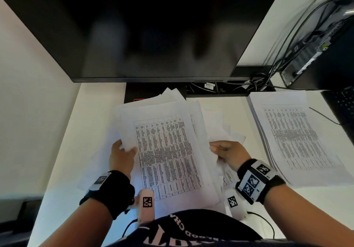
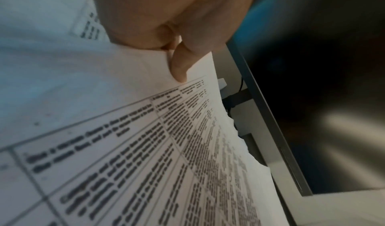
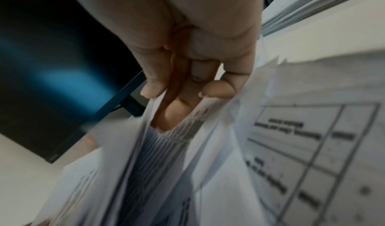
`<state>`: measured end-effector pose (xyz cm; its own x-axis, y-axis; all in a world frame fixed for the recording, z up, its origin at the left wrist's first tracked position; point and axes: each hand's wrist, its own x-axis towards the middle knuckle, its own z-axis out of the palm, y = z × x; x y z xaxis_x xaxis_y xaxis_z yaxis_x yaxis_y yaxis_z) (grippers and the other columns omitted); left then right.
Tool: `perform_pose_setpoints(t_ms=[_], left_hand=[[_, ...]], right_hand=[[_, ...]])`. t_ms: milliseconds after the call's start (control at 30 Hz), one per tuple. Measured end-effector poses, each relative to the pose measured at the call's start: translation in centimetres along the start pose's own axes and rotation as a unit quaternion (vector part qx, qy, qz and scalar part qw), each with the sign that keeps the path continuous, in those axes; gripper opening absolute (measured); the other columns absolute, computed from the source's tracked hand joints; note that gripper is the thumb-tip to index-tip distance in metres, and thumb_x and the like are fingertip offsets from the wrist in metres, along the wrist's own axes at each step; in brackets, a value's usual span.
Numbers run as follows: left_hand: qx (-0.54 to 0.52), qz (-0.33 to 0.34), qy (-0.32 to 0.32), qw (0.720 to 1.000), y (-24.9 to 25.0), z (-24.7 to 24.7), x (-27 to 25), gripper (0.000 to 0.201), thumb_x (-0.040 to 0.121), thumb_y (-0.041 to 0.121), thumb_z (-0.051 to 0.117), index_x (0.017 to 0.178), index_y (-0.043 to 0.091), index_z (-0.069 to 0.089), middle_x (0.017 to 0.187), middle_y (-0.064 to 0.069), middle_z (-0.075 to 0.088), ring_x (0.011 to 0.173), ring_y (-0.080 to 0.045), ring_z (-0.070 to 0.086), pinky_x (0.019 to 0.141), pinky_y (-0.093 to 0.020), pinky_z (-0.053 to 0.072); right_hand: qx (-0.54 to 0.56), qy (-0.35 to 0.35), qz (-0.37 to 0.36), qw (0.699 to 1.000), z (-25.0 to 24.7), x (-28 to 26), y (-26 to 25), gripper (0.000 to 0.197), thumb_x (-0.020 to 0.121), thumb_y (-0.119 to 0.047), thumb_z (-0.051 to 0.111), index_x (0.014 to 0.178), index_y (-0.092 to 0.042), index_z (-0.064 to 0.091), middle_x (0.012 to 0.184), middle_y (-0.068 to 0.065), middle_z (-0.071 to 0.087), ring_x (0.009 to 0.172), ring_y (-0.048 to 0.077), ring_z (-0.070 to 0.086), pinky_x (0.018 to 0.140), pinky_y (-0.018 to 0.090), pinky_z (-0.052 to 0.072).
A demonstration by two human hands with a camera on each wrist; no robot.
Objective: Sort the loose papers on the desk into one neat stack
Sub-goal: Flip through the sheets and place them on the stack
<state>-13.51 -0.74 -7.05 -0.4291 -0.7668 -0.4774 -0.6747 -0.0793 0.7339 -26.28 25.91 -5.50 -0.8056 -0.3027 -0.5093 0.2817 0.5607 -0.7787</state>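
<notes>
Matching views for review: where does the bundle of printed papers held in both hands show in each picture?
Head: the held bundle of papers is at centre, left hand and right hand gripping its side edges.
Left wrist: fills the lower left, under the thumb.
Right wrist: lower centre, edge-on.
Shared landmark: the dark monitor.

My white desk [image 1: 92, 124] runs to a pale wall [image 1: 28, 74] on my left; a dark monitor [image 1: 153, 26] looms ahead; cables [image 1: 283, 55] and a black computer [image 1: 325, 41] stand at my right.
</notes>
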Motion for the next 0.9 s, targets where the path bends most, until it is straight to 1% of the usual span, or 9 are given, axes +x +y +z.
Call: perform_pose_setpoints(t_ms=[100, 200, 300, 400, 533, 633, 733, 833, 900], left_hand=[[0.037, 0.011, -0.009, 0.999, -0.6, -0.9, 0.9, 0.018, 0.092, 0.019, 0.058, 0.103, 0.006, 0.055, 0.100, -0.014, 0.063, 0.094, -0.032, 0.057, 0.086, -0.041, 0.046], [0.041, 0.019, -0.007, 0.999, -0.7, -1.8, 1.5, 0.022, 0.092, 0.018, 0.057, 0.108, 0.003, 0.055, 0.102, -0.017, 0.063, 0.089, -0.030, 0.056, 0.078, -0.038, 0.044], [0.048, 0.032, -0.015, 0.998, -0.5, -2.5, 1.7, 0.026, 0.093, 0.016, 0.058, 0.114, 0.002, 0.054, 0.106, -0.013, 0.061, 0.097, -0.030, 0.055, 0.080, -0.035, 0.041], [0.057, 0.045, -0.047, 0.996, -0.3, -2.7, 1.5, 0.017, 0.093, 0.015, 0.057, 0.107, 0.005, 0.054, 0.098, -0.010, 0.059, 0.090, -0.025, 0.052, 0.079, -0.033, 0.038], [0.057, 0.052, -0.071, 0.994, 0.1, -2.8, 1.1, 0.014, 0.093, 0.014, 0.057, 0.101, 0.003, 0.052, 0.093, -0.008, 0.058, 0.092, -0.026, 0.052, 0.083, -0.035, 0.040], [0.046, 0.067, -0.084, 0.993, 0.8, -2.7, 0.3, 0.012, 0.094, 0.012, 0.055, 0.100, 0.003, 0.049, 0.089, -0.005, 0.053, 0.087, -0.021, 0.047, 0.084, -0.034, 0.039], [0.003, 0.081, -0.100, 0.992, 1.3, -2.7, -0.3, 0.016, 0.095, 0.008, 0.054, 0.109, 0.002, 0.052, 0.097, -0.005, 0.056, 0.090, -0.018, 0.049, 0.078, -0.029, 0.040], [-0.024, 0.088, -0.097, 0.991, 1.5, -3.0, -0.6, 0.020, 0.095, 0.010, 0.054, 0.115, 0.006, 0.054, 0.106, -0.004, 0.061, 0.095, -0.019, 0.053, 0.069, -0.022, 0.038], [-0.060, 0.073, -0.087, 0.992, 1.1, -3.1, -0.2, 0.019, 0.095, 0.010, 0.053, 0.114, 0.012, 0.056, 0.104, -0.001, 0.063, 0.093, -0.019, 0.054, 0.067, -0.023, 0.038]], right_hand=[[0.014, 0.017, 0.000, 1.000, -1.5, -0.1, 0.3, 0.018, 0.090, -0.012, 0.061, 0.093, -0.026, 0.072, 0.073, -0.013, 0.069, 0.050, -0.003, 0.056, 0.049, 0.008, 0.042], [0.015, 0.075, 0.037, 0.996, -3.0, 0.0, 0.6, 0.033, 0.093, -0.006, 0.052, 0.080, -0.030, 0.072, 0.074, -0.005, 0.069, 0.066, 0.015, 0.061, 0.061, 0.026, 0.051], [0.031, 0.130, 0.071, 0.989, -4.1, 0.4, 1.0, 0.030, 0.093, -0.003, 0.049, 0.090, -0.021, 0.073, 0.082, 0.000, 0.069, 0.075, 0.021, 0.063, 0.075, 0.035, 0.056], [-0.104, 0.061, 0.056, 0.991, -4.3, 0.1, 0.9, 0.030, 0.089, -0.001, 0.051, 0.103, -0.019, 0.071, 0.098, -0.001, 0.069, 0.089, 0.017, 0.063, 0.089, 0.032, 0.051], [-0.338, -0.035, 0.010, 0.941, -3.0, 0.7, -0.4, 0.037, 0.089, -0.021, 0.056, 0.125, -0.021, 0.058, 0.131, -0.004, 0.057, 0.120, 0.016, 0.053, 0.103, 0.029, 0.039], [-0.381, -0.028, -0.038, 0.924, -1.0, 1.6, -1.8, 0.031, 0.092, -0.028, 0.050, 0.122, -0.026, 0.057, 0.126, -0.005, 0.060, 0.115, 0.018, 0.055, 0.102, 0.033, 0.041], [-0.391, -0.035, -0.046, 0.919, 0.5, 2.5, -2.8, 0.029, 0.094, -0.015, 0.045, 0.119, -0.021, 0.059, 0.121, 0.001, 0.062, 0.109, 0.021, 0.057, 0.099, 0.032, 0.043], [-0.312, 0.008, -0.019, 0.950, 0.2, 3.0, -2.9, 0.035, 0.090, 0.001, 0.041, 0.111, -0.016, 0.064, 0.120, 0.005, 0.063, 0.104, 0.021, 0.059, 0.094, 0.029, 0.046], [-0.230, 0.062, 0.014, 0.971, -0.8, 3.0, -2.6, 0.031, 0.091, 0.001, 0.044, 0.107, -0.015, 0.066, 0.118, 0.006, 0.064, 0.096, 0.019, 0.057, 0.087, 0.024, 0.044]])
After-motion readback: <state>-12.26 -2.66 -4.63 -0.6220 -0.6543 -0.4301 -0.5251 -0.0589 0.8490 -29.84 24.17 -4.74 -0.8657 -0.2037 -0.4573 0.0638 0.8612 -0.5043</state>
